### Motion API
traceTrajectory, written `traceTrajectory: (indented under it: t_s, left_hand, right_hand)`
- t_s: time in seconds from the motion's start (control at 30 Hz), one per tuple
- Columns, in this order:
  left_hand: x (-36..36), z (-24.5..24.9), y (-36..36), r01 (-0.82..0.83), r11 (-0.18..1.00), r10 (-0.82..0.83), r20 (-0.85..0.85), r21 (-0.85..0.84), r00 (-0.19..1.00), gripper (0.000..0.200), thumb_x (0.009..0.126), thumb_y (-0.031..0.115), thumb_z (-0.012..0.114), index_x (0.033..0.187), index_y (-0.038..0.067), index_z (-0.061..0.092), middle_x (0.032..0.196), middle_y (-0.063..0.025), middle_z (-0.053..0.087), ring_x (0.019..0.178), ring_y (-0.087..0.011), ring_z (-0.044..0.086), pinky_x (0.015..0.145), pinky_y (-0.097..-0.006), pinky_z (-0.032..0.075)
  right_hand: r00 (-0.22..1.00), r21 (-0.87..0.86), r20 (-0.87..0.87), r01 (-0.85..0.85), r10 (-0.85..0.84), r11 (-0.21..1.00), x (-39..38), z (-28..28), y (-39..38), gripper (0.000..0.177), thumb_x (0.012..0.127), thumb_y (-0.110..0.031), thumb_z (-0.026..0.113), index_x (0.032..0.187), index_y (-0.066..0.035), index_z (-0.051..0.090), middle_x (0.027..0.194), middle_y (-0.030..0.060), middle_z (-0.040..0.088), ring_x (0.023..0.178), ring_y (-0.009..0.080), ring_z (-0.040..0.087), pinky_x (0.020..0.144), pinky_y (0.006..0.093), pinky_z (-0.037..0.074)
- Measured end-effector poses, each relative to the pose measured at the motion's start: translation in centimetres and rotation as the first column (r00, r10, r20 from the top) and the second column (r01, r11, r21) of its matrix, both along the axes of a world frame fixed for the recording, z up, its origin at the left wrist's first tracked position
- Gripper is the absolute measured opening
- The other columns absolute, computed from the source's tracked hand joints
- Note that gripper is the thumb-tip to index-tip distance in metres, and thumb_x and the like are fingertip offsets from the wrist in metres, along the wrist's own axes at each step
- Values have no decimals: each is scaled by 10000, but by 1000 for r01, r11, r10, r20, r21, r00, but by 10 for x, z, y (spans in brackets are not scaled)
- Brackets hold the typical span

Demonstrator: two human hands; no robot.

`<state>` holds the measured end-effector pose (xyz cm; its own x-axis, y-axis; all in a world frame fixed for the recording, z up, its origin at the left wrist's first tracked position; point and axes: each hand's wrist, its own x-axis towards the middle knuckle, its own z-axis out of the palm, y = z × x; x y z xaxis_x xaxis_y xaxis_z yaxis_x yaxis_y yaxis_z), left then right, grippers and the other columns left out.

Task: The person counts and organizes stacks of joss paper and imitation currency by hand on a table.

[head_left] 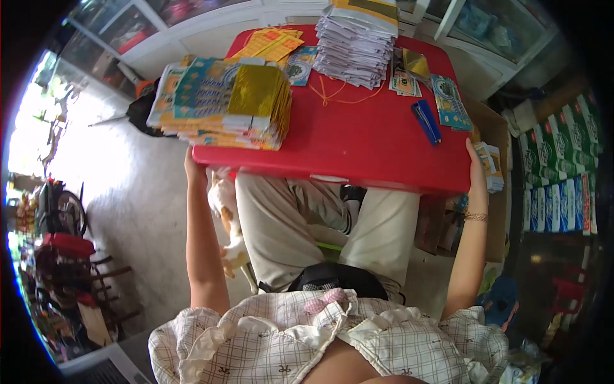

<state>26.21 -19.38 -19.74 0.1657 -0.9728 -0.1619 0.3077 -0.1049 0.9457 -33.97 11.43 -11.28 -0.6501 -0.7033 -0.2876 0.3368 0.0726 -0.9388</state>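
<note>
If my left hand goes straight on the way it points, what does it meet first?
Probably the stack of gold-topped printed sheets, just beyond the left hand at the corner of the red table; whether the fingers sit above the tabletop is unclear.

We seem to be in a small shop open to the street: glass cabinets [121,35] behind, stacked cartons [556,173] at one side, paper bundles [224,102] piled on a red table [358,137], a motorbike [61,214] outside.

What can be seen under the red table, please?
Under the red table show beige trousers and a white-orange animal, probably a cat. The left hand and right hand grip its edges. The tabletop hides everything farther under it.
</note>
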Motion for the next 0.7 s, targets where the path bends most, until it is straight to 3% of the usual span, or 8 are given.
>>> traceTrajectory:
  t_s: [0.07, 0.1, 0.13, 0.23, 0.27, 0.57, 0.67, 0.7]
  left_hand:
    - [1, 27, 30, 17, 998, -8, 133, -67, 991, 376, 946, 355, 442, 1164, 80, 574, 1078, -54, 619, 953, -177, 598, 829, -321, 481]
    - [1, 40, 51, 69, 991, -37, 263, -114, 964, 397, 951, 359, 441, 1198, 77, 569, 1111, -58, 618, 969, -175, 599, 842, -316, 474]
    - [4, 51, 67, 113, 980, -81, 193, -165, 978, 422, 953, 362, 442, 1243, 75, 550, 1153, -71, 612, 1006, -184, 598, 860, -318, 465]
    - [-4, 102, 119, -53, 982, 106, 294, -181, 950, 407, 948, 319, 447, 1247, 60, 543, 1168, -92, 607, 1034, -198, 594, 890, -322, 444]
    - [0, 109, 134, -61, 970, 139, 330, -236, 934, 406, 945, 305, 448, 1252, 54, 539, 1165, -97, 608, 1036, -199, 594, 900, -325, 437]
    - [0, 146, 202, -31, 942, 227, 565, -334, 794, 367, 930, 218, 469, 1258, 64, 531, 1151, -89, 597, 1031, -181, 582, 892, -321, 435]
    - [-1, 149, 208, -7, 919, 248, 563, -395, 788, 349, 937, 163, 474, 1268, 56, 507, 1152, -86, 595, 1026, -179, 580, 897, -319, 436]
    - [-1, 145, 215, 26, 894, 293, 628, -447, 721, 341, 936, 143, 484, 1264, 51, 501, 1149, -92, 594, 1022, -179, 577, 901, -318, 434]
  right_hand:
    - [997, 3, -24, -71, 71, 997, -5, -1, -5, 663, 869, -479, 613, 1314, -2, 496, 1279, 102, 561, 1137, 195, 559, 957, 311, 431]
    - [980, 118, -195, -6, 29, 993, 0, 4, -3, 683, 873, -516, 585, 1292, 19, 513, 1269, 106, 570, 1142, 200, 555, 956, 308, 424]
    - [930, 211, -367, 73, 10, 975, 3, 7, -3, 711, 877, -553, 557, 1270, 39, 530, 1259, 109, 579, 1148, 205, 552, 956, 305, 418]
    - [883, 261, -460, 38, 89, 965, -11, -8, -7, 791, 887, -639, 447, 1226, 67, 555, 1223, 128, 602, 1120, 226, 568, 941, 307, 421]
    - [866, 344, -481, 44, 135, 938, -14, -7, -8, 803, 887, -651, 429, 1230, 65, 552, 1221, 138, 603, 1117, 243, 574, 937, 315, 426]
    - [819, 376, -539, 22, 199, 926, -11, 1, -7, 793, 891, -635, 419, 1249, 63, 533, 1238, 191, 583, 1148, 307, 553, 953, 363, 411]
    - [820, 333, -562, 101, 112, 937, 7, 12, -5, 782, 890, -630, 426, 1244, 57, 541, 1233, 192, 586, 1145, 313, 554, 952, 361, 412]
    - [815, 330, -568, 100, 113, 939, 8, 17, -6, 782, 890, -630, 426, 1244, 57, 541, 1233, 192, 586, 1145, 313, 554, 952, 361, 412]
